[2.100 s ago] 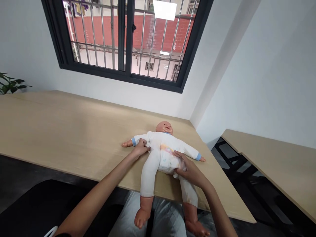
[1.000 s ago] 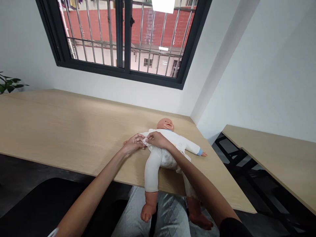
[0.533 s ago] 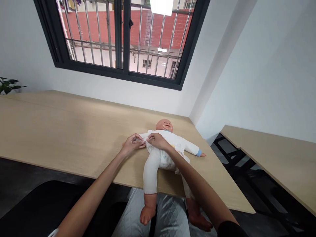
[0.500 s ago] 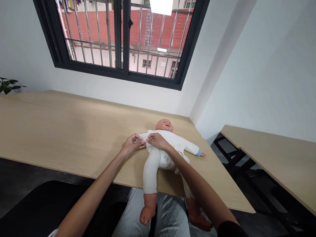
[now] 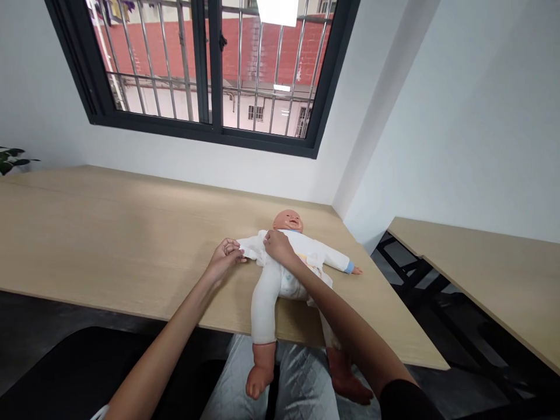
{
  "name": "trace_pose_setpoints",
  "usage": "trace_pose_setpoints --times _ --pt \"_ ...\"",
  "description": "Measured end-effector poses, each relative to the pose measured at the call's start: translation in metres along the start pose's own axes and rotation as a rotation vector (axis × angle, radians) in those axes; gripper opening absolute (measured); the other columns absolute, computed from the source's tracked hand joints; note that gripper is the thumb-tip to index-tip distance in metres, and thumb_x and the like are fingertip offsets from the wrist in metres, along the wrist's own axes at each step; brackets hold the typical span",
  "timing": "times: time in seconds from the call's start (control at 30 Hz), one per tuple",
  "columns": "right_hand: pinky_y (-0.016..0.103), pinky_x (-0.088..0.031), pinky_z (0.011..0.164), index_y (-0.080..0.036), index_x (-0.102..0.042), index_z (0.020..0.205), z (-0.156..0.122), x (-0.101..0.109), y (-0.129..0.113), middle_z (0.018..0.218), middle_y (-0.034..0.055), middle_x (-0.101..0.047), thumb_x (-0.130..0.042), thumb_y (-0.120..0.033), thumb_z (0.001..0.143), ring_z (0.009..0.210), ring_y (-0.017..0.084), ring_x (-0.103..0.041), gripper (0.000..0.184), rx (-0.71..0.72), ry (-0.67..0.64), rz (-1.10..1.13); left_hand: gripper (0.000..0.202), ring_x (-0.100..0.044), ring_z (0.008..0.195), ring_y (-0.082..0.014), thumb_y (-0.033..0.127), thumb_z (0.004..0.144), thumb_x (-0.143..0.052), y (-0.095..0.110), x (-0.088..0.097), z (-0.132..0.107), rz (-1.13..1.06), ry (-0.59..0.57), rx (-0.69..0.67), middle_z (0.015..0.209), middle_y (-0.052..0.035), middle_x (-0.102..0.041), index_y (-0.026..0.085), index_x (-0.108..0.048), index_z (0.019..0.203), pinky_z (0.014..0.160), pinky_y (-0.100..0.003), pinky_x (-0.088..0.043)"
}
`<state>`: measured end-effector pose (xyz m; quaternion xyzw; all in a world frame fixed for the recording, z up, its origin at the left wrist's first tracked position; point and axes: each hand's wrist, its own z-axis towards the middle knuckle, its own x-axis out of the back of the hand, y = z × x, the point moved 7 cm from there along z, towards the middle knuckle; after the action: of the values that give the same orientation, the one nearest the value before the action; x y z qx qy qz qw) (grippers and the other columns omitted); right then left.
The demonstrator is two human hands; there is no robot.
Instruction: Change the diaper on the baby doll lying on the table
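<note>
— Both hands at one side of the doll (image 5: 301, 240) now! Left hand (image 5: 226, 256) has thumb and fingertips closed on a pale side tab (image 5: 251, 252), held out clear of the body!

— And the right hand (image 5: 279, 248)?

— Lying across the belly, fingers curled in at the upper edge of the white diaper (image 5: 292, 286). Pinching the material or just pressing on it? Nobody can tell; the hand hides its own fingertips.

— So where does the doll lie?

— Face up on the desk (image 5: 153, 233), near the corner, head (image 5: 289, 220) towards the window (image 5: 215, 64), and the feet (image 5: 260, 379) hang past the near edge over the person's lap (image 5: 301, 391). Diaper's at the hips, its front partly covered by the right forearm.

— Which step is this, then?

— Looks like work on the side fastening: tab spread outward by one hand, waist edge apparently steadied by the other.

— What does the next move call for?

— Patience, by the look of it! That tab wants to be flat and lightly taut, not twisted, and the front edge needs a firm brace so the doll doesn't slide.

— Anything at the far hip?

— White material flares there, but whether it's fastened is too hard to judge.
</note>
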<state>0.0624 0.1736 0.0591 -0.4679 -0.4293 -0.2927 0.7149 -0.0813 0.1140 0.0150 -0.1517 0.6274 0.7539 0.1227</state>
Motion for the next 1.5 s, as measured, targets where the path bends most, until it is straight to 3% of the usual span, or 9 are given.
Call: trace_pose_setpoints --times 0.2,0.43,0.63,0.9,0.97,1.07,1.2,1.37,1.5 --pt "0.036 -0.047 0.079 -0.009 -0.060 0.098 -0.002 -0.005 -0.035 0.101 0.0215 -0.063 -0.047 0.000 0.082 0.094 0.027 -0.063 0.023 0.024 0.010 -0.115 0.032 -0.058 0.061 -0.0086 0.025 0.065 -0.074 0.008 -0.023 -0.018 0.072 -0.040 -0.050 0.068 0.0067 -0.059 0.020 -0.046 0.080 0.064 -0.022 -0.050" --pt "0.033 -0.044 0.091 -0.016 -0.055 0.114 -0.047 0.066 -0.001 0.114 0.0093 -0.062 -0.063 -0.027 0.084 0.101 0.018 -0.060 0.033 0.276 0.093 0.139 0.030 -0.055 0.066 -0.0094 0.021 0.062 -0.076 0.034 -0.047 -0.016 0.178 -0.108 -0.098 0.069 0.0055 -0.055 0.020 -0.049 0.074 0.065 -0.020 -0.044" --pt "0.043 -0.040 0.098 -0.017 -0.047 0.129 -0.093 0.036 0.030 0.121 0.0125 -0.060 -0.072 -0.033 0.073 0.113 0.026 -0.055 0.063 0.218 0.047 0.322 0.022 -0.052 0.067 -0.0116 0.022 0.068 -0.069 0.040 -0.084 -0.020 0.347 -0.253 -0.169 0.072 0.0032 -0.054 0.020 -0.048 0.074 0.064 -0.022 -0.040" --pt "0.036 -0.046 0.080 -0.016 -0.049 0.112 -0.086 0.019 0.023 0.101 0.0078 -0.063 -0.054 -0.008 0.066 0.092 0.024 -0.057 0.047 0.213 0.100 0.281 0.014 -0.046 0.064 -0.0134 0.012 0.070 -0.055 0.012 -0.130 -0.025 0.651 -0.417 -0.304 0.067 0.0046 -0.049 0.021 -0.044 0.071 0.062 -0.024 -0.034" --pt "0.036 -0.047 0.078 -0.016 -0.050 0.105 -0.086 0.022 0.027 0.095 0.0067 -0.063 -0.051 -0.005 0.064 0.088 0.023 -0.057 0.042 0.186 0.095 0.279 0.016 -0.044 0.062 -0.0140 0.008 0.067 -0.053 0.009 -0.134 -0.024 0.692 -0.420 -0.309 0.065 0.0047 -0.048 0.022 -0.045 0.069 0.061 -0.025 -0.033" --pt "0.037 -0.046 0.090 -0.015 -0.043 0.125 -0.096 0.030 0.028 0.115 0.0111 -0.061 -0.056 -0.008 0.068 0.105 0.023 -0.057 0.059 0.243 0.095 0.392 0.013 -0.048 0.066 -0.0168 0.009 0.073 -0.051 0.010 -0.135 -0.027 0.739 -0.417 -0.325 0.069 0.0019 -0.052 0.022 -0.048 0.071 0.066 -0.028 -0.036" --pt "0.041 -0.037 0.106 -0.020 -0.035 0.138 -0.126 0.045 0.042 0.134 0.0115 -0.052 -0.062 -0.028 0.080 0.125 0.022 -0.048 0.063 0.259 0.177 0.464 0.011 -0.055 0.094 -0.0246 0.022 0.086 -0.049 0.009 -0.129 -0.052 0.779 -0.430 -0.353 0.092 -0.0066 -0.062 0.022 -0.060 0.087 0.087 -0.036 -0.041" --pt "0.045 -0.033 0.111 -0.024 -0.052 0.129 -0.169 0.061 0.067 0.134 0.0090 -0.054 -0.055 -0.039 0.088 0.128 0.023 -0.046 0.044 0.174 0.287 0.380 0.043 -0.038 0.134 -0.0294 0.031 0.083 -0.061 0.001 -0.119 -0.083 0.819 -0.389 -0.376 0.139 -0.0107 -0.050 0.024 -0.056 0.125 0.114 -0.043 -0.018" --pt "0.046 -0.029 0.114 -0.026 -0.047 0.136 -0.181 0.065 0.076 0.141 0.0076 -0.047 -0.051 -0.044 0.090 0.133 0.023 -0.040 0.049 0.140 0.299 0.337 0.054 -0.030 0.140 -0.0294 0.034 0.080 -0.066 -0.008 -0.119 -0.081 0.838 -0.418 -0.316 0.146 -0.0121 -0.043 0.024 -0.052 0.131 0.116 -0.046 -0.004"
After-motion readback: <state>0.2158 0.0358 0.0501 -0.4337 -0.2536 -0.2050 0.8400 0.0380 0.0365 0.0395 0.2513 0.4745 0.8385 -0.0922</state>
